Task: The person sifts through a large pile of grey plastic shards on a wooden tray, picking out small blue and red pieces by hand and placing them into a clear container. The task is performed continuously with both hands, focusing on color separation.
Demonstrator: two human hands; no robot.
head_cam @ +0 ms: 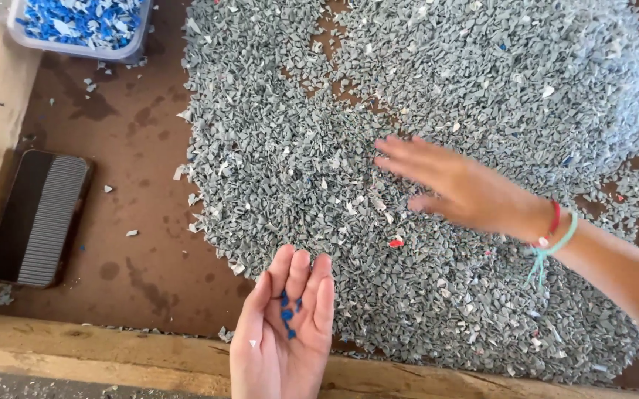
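Across the heap of grey plastic shards (423,162) my right hand (467,192) lay flat, fingers spread wide — left hand (284,332) cupped, fingers loosely cradling small blue plastic chips (287,314), seemingly light, stiff, best pinched singly.

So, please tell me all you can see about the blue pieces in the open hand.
The blue pieces are a few small, irregular chips, plastic by the look, bright blue. They lie loose in the cupped palm of the left hand, which is held palm up with fingers together above the wooden edge. Nothing else touches them. A tiny white chip lies on the same hand, near the thumb base.
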